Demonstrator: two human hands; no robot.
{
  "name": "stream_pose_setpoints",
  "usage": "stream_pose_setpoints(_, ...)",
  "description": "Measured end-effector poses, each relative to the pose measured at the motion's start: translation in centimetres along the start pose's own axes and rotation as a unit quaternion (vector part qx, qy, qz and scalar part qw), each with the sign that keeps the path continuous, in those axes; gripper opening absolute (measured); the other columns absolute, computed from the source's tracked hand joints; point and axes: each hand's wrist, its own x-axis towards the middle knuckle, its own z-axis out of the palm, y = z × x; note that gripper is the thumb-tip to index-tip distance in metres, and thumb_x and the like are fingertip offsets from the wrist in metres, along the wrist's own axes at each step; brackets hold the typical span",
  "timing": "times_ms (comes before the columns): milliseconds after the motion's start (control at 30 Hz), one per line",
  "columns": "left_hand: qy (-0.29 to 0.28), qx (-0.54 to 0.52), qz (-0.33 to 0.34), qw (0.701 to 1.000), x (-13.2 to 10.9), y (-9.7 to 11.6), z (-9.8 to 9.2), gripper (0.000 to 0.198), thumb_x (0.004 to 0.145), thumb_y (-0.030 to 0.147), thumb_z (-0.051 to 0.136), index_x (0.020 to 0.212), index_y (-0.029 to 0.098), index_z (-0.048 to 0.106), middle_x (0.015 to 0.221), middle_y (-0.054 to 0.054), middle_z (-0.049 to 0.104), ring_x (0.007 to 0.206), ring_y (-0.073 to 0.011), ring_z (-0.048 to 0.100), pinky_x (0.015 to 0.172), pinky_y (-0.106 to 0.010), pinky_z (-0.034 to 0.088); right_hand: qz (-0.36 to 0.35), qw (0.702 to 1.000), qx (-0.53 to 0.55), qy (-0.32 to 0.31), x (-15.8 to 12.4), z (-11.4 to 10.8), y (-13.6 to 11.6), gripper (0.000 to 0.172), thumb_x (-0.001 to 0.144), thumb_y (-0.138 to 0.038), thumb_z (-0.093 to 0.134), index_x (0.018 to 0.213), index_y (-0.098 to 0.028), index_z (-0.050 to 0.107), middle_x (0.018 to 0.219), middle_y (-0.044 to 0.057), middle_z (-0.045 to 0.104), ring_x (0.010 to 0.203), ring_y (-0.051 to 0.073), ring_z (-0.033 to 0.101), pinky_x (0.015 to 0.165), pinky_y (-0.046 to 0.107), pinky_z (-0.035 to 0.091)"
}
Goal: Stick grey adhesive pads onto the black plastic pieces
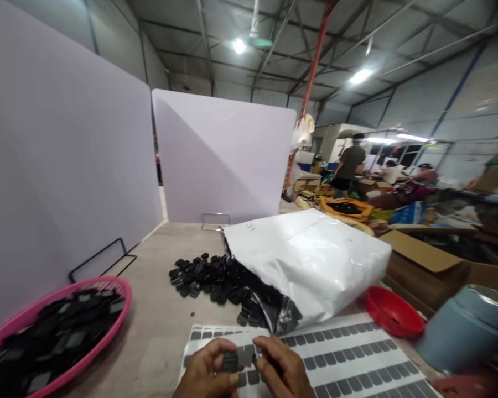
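Note:
At the bottom edge my left hand (209, 370) pinches a small black plastic piece (231, 362) between thumb and fingers. My right hand (283, 368) is closed beside it, its fingertips touching or almost touching the piece; what it holds is too small to make out. Both hands hover over a white sticker sheet (348, 354) with rows of grey rectangular labels. Beyond them a pile of black pieces (216, 279) spills from the open mouth of a large white plastic bag (311, 260) lying on the table.
A pink basket (108, 326) full of black pieces sits at the left. A red bowl (392, 312) and a blue-grey container (467, 326) stand at the right, next to an open cardboard box (427, 260). White partition panels (219, 155) back the table. A person (348, 166) stands far off.

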Motion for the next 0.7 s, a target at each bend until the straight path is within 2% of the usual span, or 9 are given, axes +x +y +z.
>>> stream_pose_setpoints(67, -0.029, -0.040, -0.006, 0.999, 0.6, -0.8, 0.1, 0.055, 0.050, 0.036, 0.088, 0.088, 0.019, 0.052, 0.068, 0.003, 0.066, 0.045, -0.0070, 0.055, 0.047, -0.019, 0.041, -0.051, 0.997, -0.048, 0.032, 0.0, 0.6, 0.3, 0.023, 0.089, -0.019, 0.047, 0.105, -0.023, 0.063, 0.083, 0.002, 0.064, 0.078, 0.016, 0.062, 0.072, 0.024, 0.047)
stream_pose_setpoints(133, -0.034, -0.057, -0.003, 0.998, 0.7, -1.3, 0.3, 0.055, 0.049, 0.035, 0.088, 0.087, 0.019, 0.051, 0.069, 0.002, 0.067, 0.043, -0.0067, 0.055, 0.044, -0.018, 0.038, -0.079, 0.993, -0.085, 0.022, -0.1, 0.9, 0.1, 0.023, 0.091, -0.018, 0.042, 0.102, -0.022, 0.062, 0.081, 0.002, 0.063, 0.074, 0.015, 0.062, 0.067, 0.022, 0.046)
stream_pose_setpoints(267, -0.036, -0.054, -0.005, 0.998, 0.4, -1.4, 0.6, 0.050, 0.053, 0.027, 0.083, 0.090, 0.018, 0.051, 0.073, 0.000, 0.068, 0.043, -0.0075, 0.057, 0.042, -0.017, 0.035, -0.094, 0.984, -0.152, -0.001, -0.2, 1.5, 0.0, 0.025, 0.091, -0.016, 0.039, 0.098, -0.021, 0.062, 0.079, 0.003, 0.061, 0.070, 0.015, 0.061, 0.063, 0.022, 0.045)
stream_pose_setpoints(500, -0.027, -0.037, -0.042, 0.998, -0.1, -0.5, 0.6, 0.040, 0.056, 0.014, 0.070, 0.091, 0.017, 0.052, 0.070, 0.002, 0.067, 0.044, -0.0072, 0.057, 0.040, -0.015, 0.033, -0.145, 0.971, -0.188, -0.012, -0.4, 1.7, 0.9, 0.020, 0.091, -0.016, 0.039, 0.094, -0.022, 0.058, 0.076, 0.002, 0.057, 0.063, 0.014, 0.060, 0.057, 0.022, 0.042)
stream_pose_setpoints(700, -0.037, -0.033, -0.055, 0.997, -0.1, -0.2, 0.3, 0.042, 0.050, 0.008, 0.064, 0.090, 0.016, 0.052, 0.081, 0.000, 0.069, 0.043, -0.0069, 0.058, 0.039, -0.016, 0.034, -0.167, 0.957, -0.231, -0.050, -0.2, 1.3, 1.0, 0.019, 0.088, -0.012, 0.041, 0.095, -0.021, 0.056, 0.077, 0.002, 0.056, 0.064, 0.014, 0.061, 0.057, 0.022, 0.043)
